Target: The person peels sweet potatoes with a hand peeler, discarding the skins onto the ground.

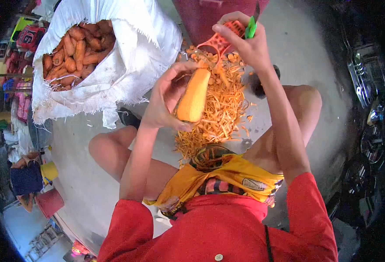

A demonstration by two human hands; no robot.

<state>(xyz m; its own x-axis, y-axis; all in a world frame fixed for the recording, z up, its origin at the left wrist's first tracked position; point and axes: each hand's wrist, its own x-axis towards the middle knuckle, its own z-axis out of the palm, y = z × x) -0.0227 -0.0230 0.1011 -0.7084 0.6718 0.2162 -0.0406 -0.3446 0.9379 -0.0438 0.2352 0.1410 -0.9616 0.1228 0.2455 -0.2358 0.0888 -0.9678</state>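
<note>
My left hand (159, 98) is wrapped around a peeled carrot (194, 97), its surface pale orange and smooth, thick end toward me. Just past the carrot's narrow far end, my right hand (253, 43) grips an orange plastic peeler (222, 43). A small knife with a green handle (251, 29) is tucked in the same hand, blade pointing up and away. Below both hands, a heap of carrot peelings (225, 102) lies on the floor between my legs, with short carrot end pieces at its far side.
A white woven sack (142, 56) full of unpeeled carrots (76, 54) stands open at the upper left. Beyond the heap is a dark red tub (197, 17). Shiny metal items (362, 81) line the right. Another person (26, 177) is at the far left beside a yellow bucket (49, 171).
</note>
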